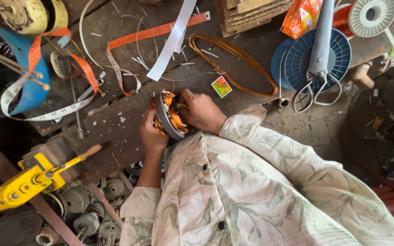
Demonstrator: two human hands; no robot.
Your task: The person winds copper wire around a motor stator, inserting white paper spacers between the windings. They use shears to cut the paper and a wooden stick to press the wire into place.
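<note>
Head view: stator (168, 115) between hands (178, 123).

A small square red, yellow and green label (221, 86) lies beside the wire loop (233, 64); an orange packet (301, 17) sits top right

Cluttered dark wooden workbench (128, 123), daylit.

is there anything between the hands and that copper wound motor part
Nothing visible. Both the left hand and the right hand grip the copper-wound stator directly, above the wooden bench.
</note>
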